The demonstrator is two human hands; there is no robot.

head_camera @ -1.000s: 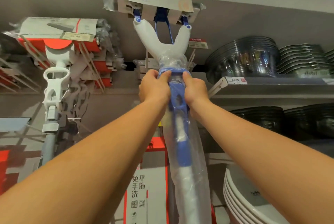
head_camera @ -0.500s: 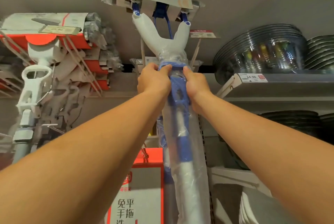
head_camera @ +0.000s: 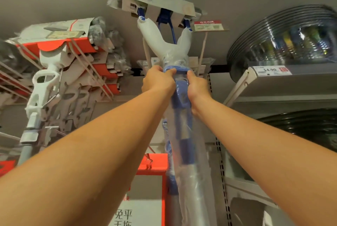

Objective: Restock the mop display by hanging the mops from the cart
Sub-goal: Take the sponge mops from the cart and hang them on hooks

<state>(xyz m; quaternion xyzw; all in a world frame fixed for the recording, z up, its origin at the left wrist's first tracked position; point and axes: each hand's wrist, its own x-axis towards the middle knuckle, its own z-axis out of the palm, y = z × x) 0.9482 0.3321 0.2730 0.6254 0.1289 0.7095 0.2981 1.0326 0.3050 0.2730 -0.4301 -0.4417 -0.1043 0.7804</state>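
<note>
Both hands are closed round one mop. The left hand wraps the blue collar from the left, thumb laid over its top edge. The right hand clasps the same collar from the right, slightly lower. Fingers on the far side are hidden, so how fully they meet cannot be told.

Item: mop, blue and white, shaft sheathed in clear plastic film. It runs from lower centre of the frame up to top centre.
- White Y-shaped yoke, directly above the hands.
- Flat head in a cardboard sleeve, top centre, raised high and tilted near the grey wall.
- Judged reason for the hold: gripping close under the head, arms at full stretch, steadies the top-heavy end while it is steered to a hanging point.
- Whether the head already bears on a hook cannot be told. Hanging is judged unfinished while both hands carry it.

Beside the yoke, right of top centre: price tag on a stalk, probably marking this item's slot.

Left of frame: hung mops with white handles and red-and-white card sleeves, packed in a row on prongs. They hang by the head, so the shafts drop free.

Right of frame: stacked glass bowls on a shelf, with a shelf-edge label reading 14.90.

Lower centre: red-bordered sign with Chinese characters, behind the shaft.

Cart: not in view.
</note>
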